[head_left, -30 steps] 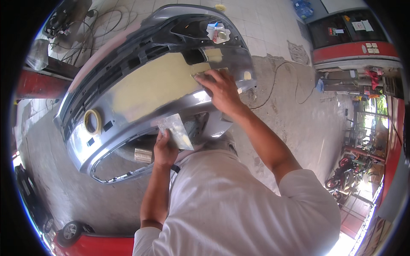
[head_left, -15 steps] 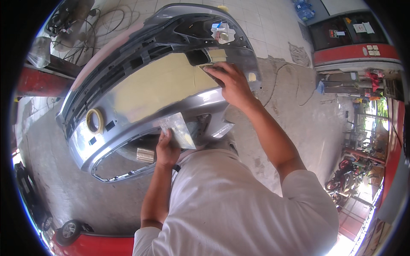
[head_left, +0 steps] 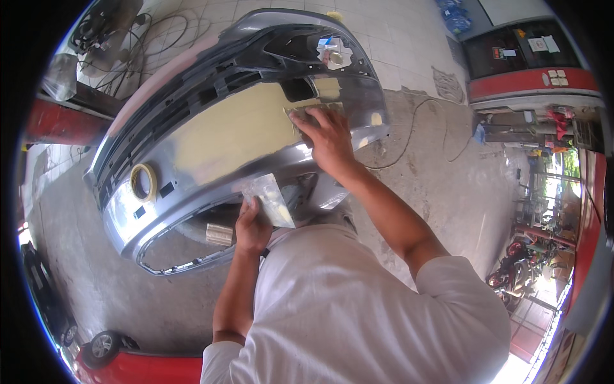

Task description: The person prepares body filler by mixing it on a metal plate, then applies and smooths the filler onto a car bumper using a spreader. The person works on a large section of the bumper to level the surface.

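A grey car bumper [head_left: 185,200] lies in front of me, with a broad patch of pale yellow body filler [head_left: 224,131] across it. My right hand [head_left: 327,142] presses a thin, flat spreader [head_left: 337,109] onto the right part of the patch, fingers laid over the blade. Much of the spreader is hidden beneath those fingers. Below the bumper's near edge, my left hand [head_left: 254,229] grips a flat, light-coloured plate [head_left: 268,197] smeared with filler, thumb on top. Beyond my right hand is a rectangular opening [head_left: 299,89] in the bumper.
A masking tape roll [head_left: 153,182] rests on the bumper's left part. Near its far right end is a small round container [head_left: 334,59] on white paper. A ribbed cylinder [head_left: 219,234] shows below the bumper. A hose [head_left: 409,144] crosses the floor; a red car [head_left: 141,368] stands lower left.
My right hand has moved left and slightly nearer with the spreader, its blade now lying flatter on the filler. My left hand and plate have barely shifted.
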Demonstrator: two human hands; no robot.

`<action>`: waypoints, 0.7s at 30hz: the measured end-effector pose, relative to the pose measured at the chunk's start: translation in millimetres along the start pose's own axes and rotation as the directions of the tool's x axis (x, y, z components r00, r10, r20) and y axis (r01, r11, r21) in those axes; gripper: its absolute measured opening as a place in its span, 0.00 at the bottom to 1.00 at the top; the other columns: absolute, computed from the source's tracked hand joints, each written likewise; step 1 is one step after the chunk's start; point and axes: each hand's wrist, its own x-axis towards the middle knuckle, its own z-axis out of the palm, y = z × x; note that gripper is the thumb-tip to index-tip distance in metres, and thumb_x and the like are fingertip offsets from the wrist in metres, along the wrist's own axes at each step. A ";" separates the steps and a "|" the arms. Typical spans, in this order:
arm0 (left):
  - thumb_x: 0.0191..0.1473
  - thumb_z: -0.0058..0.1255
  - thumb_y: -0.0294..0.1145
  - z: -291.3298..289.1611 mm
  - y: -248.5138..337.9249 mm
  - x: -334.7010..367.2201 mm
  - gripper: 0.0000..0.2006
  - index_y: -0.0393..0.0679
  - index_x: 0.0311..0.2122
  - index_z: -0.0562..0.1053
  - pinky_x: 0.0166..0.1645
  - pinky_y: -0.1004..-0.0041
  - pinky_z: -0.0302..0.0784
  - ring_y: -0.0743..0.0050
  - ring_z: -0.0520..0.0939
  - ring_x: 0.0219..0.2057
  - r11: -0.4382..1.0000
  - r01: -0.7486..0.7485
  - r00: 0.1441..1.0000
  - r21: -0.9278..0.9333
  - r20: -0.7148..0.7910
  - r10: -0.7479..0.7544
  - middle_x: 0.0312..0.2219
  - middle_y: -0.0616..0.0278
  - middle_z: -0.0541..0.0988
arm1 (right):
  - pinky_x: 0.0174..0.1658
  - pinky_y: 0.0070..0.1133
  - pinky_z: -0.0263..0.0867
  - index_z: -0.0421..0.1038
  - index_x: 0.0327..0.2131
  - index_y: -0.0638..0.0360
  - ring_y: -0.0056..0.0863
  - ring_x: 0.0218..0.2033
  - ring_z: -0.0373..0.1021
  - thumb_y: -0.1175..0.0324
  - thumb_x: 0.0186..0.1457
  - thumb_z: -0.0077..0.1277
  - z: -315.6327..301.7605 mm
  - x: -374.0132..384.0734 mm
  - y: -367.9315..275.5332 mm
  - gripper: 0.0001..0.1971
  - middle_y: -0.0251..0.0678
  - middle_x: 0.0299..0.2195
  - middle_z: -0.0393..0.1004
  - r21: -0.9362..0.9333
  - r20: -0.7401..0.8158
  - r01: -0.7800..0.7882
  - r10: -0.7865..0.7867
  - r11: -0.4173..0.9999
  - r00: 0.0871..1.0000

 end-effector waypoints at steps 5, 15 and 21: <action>0.64 0.57 0.40 -4.4 -4.0 3.6 0.29 0.41 0.65 0.63 0.69 0.51 0.66 0.51 0.76 0.59 1.000 -0.012 1.000 -0.024 -0.003 0.012 0.55 0.53 0.76 | 0.57 0.39 0.63 0.77 0.57 0.37 0.39 0.54 0.67 0.75 0.49 0.63 -1.1 -60.1 -8.0 0.30 0.31 0.51 0.72 -0.019 0.015 0.071 -0.071 0.997 0.997; 0.65 0.55 0.42 4.0 -2.7 0.4 0.28 0.45 0.65 0.64 0.71 0.49 0.61 0.55 0.76 0.58 0.998 -0.020 1.000 -0.056 0.017 0.021 0.54 0.58 0.77 | 0.57 0.35 0.69 0.76 0.57 0.49 0.45 0.55 0.71 0.87 0.47 0.53 -54.2 -11.9 52.8 0.32 0.40 0.54 0.75 0.210 0.046 -0.109 0.101 0.972 0.994; 0.65 0.55 0.42 -4.2 -2.2 1.8 0.27 0.45 0.65 0.64 0.72 0.48 0.60 0.53 0.75 0.59 0.998 -0.026 0.999 -0.059 0.041 0.028 0.55 0.58 0.76 | 0.53 0.37 0.71 0.79 0.50 0.55 0.45 0.50 0.75 0.82 0.49 0.51 -29.7 31.5 85.8 0.23 0.40 0.49 0.80 0.156 0.086 -0.127 0.114 0.980 0.990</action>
